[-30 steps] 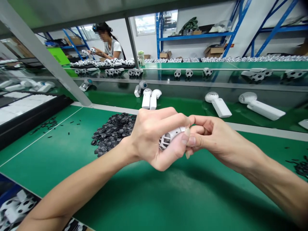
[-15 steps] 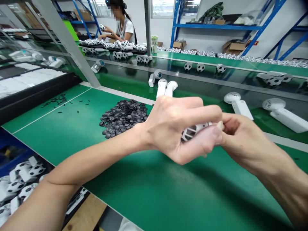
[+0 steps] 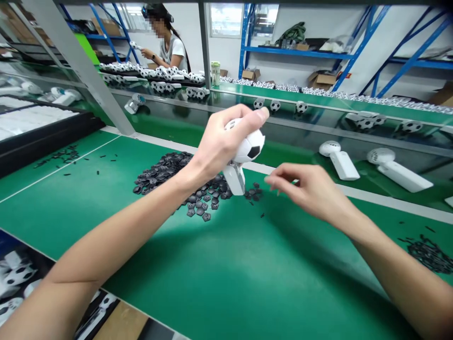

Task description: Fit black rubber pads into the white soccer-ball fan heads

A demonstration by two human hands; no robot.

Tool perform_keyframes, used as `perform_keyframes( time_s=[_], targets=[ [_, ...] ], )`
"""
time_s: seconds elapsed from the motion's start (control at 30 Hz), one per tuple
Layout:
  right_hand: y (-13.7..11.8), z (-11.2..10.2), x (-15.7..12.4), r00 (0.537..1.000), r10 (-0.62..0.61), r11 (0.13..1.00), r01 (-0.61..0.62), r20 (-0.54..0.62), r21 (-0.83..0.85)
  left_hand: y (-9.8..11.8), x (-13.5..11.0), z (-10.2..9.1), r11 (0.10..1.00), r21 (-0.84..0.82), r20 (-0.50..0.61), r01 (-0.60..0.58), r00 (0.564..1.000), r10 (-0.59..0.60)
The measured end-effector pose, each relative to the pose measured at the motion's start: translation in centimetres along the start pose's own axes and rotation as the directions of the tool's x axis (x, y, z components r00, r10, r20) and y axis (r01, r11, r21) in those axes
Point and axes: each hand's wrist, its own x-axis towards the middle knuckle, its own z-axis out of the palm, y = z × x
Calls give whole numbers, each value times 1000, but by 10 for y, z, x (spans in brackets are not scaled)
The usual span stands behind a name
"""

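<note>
My left hand (image 3: 221,139) is closed around the ball-shaped head of a handheld mini fan (image 3: 249,147), white with black football patches. The fan's short white handle points down, above the green work surface. My fingers hide part of the grille. To the right, my right hand (image 3: 307,189) hovers apart from the fan, thumb and forefinger drawn together in a pinch. Whether a small piece sits between those fingertips cannot be made out. Below and beyond my left wrist lies a heap of black pentagon pieces (image 3: 159,172), with a few loose ones near my right fingertips.
White handheld fans (image 3: 343,163) lie on the belt beyond the ledge. Small black strips (image 3: 430,252) are piled at right, others at far left. A bin of football fans (image 3: 16,278) stands lower left. Across the belt a person (image 3: 173,47) handles a fan.
My hands have separated. The left one has lifted the fan up and leftward, turning it so the handle hangs down; the right has let go of it. The view has shifted slightly.
</note>
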Motion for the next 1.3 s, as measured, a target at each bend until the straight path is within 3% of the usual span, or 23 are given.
perform_keyframes(
  time_s=[0.13,0.2,0.4,0.53,0.77,1.0,1.17,1.3],
  targets=[
    [14,14,5,979,20,927,59,205,-370,-21,6,-4,942,-32,74,335,940,-332],
    [14,20,3,970,-2,884,117,245,-453,-26,3,-1,915,-13,96,402,912,-399],
    [12,31,-1,955,-44,784,214,293,-582,-28,-6,12,933,63,149,355,921,-360],
    [5,40,0,945,-12,713,238,328,-659,-24,-17,26,954,71,92,291,951,-297],
    [-2,46,3,939,-2,705,244,343,-665,-22,-32,35,963,-61,3,262,965,-262],
    [7,50,10,966,-29,775,184,258,-605,-22,-30,34,969,-73,-13,235,971,-237],
    [9,33,11,980,-60,858,148,189,-492,-22,-31,34,971,-64,-16,232,972,-233],
    [6,16,11,964,-238,928,262,118,-266,-24,-27,30,973,-25,-19,231,973,-231]
  ],
)
